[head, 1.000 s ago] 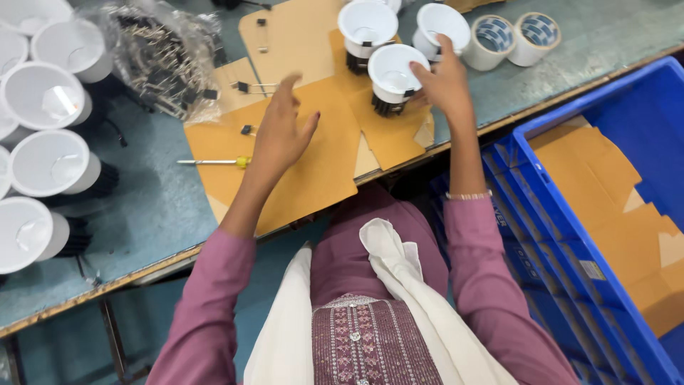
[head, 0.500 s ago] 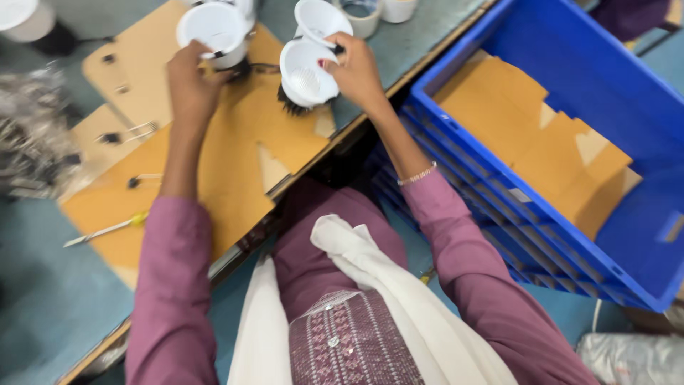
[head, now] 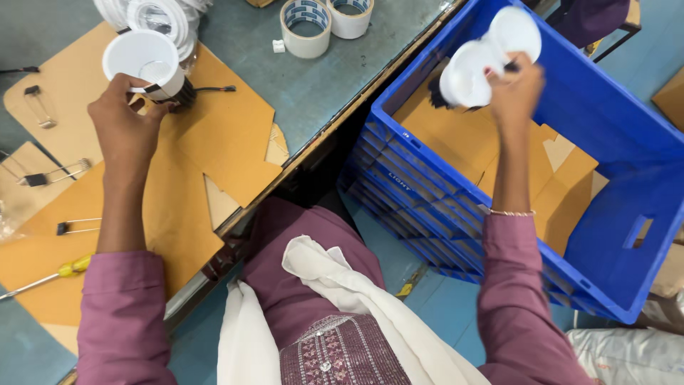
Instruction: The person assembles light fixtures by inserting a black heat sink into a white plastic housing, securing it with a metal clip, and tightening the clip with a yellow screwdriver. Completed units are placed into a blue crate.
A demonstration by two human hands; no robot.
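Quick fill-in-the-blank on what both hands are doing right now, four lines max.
1. The right hand holds two white fixtures over the blue ____.
2. The left hand grips one white fixture above the ____ sheet on the table.
3. Two rolls of ____ sit at the table's far edge.

Missing: crate; cardboard; tape

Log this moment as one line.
left hand: grips white round lamp fitting on cardboard sheet | right hand: holds two white round lamp fittings over blue plastic crate
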